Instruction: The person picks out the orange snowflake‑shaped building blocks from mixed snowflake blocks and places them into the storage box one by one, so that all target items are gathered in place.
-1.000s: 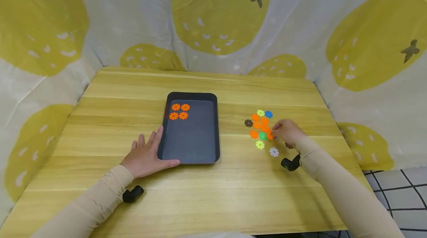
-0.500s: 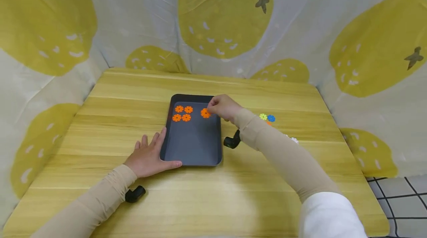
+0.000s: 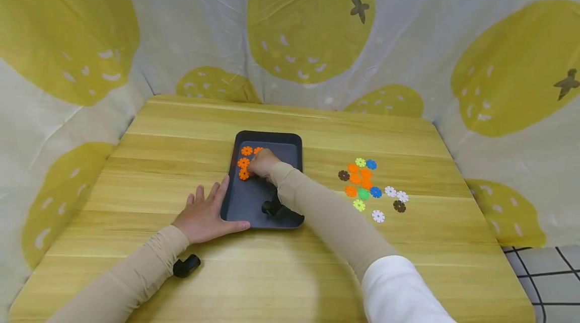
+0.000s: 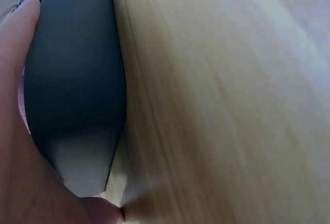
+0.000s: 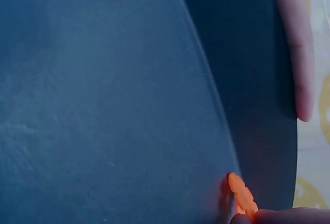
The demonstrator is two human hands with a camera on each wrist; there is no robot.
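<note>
The right hand [image 3: 264, 163] has its thumb and finger pinched together on the edge of an orange disc [image 5: 242, 195], most of which sticks out beyond the fingertips, tilted, close to the tray's left wall. Whether the disc touches the floor of the tray [image 3: 246, 207] I cannot tell. Just beyond it, three other orange discs [image 3: 246, 151] lie partly around the hand. The left hand [image 3: 204, 217], fingers spread, rests against the tray's near left corner. Farther right, loose coloured discs [image 3: 366, 182] lie on the table [image 3: 181, 137].
</note>
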